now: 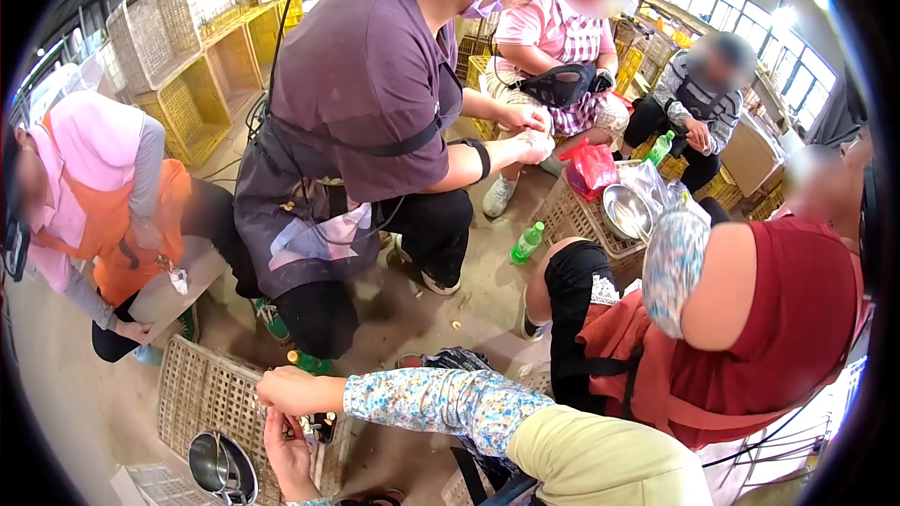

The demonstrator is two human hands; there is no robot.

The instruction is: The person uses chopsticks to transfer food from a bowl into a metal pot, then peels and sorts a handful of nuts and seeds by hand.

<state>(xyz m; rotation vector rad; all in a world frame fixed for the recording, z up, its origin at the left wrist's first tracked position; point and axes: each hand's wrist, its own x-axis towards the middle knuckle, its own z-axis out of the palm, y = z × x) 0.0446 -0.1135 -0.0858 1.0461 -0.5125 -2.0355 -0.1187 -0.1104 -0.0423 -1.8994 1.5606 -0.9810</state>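
Note:
My right hand (pixel 302 391) reaches in from the right in a floral sleeve, with its fingers pinched together above a plastic crate (pixel 192 377). Just below it, my left hand (pixel 291 457) comes up from the bottom edge with its fingers bent. The fingertips of both hands nearly meet. Whatever they grip is too small and too covered to make out. Small pale pieces and a dark object (pixel 324 427) lie beside the hands, partly hidden. A metal bowl (pixel 246 476) with a thin utensil in it sits on the crate to the left.
Beyond the crate stands a green bottle (pixel 311 364). A seated person in purple (pixel 366 84) is ahead, one in an orange apron (pixel 141 234) at left, one in red (pixel 787 309) at right. Another crate (pixel 572 215) bears a steel bowl (pixel 626 210) and a red bag (pixel 591 167).

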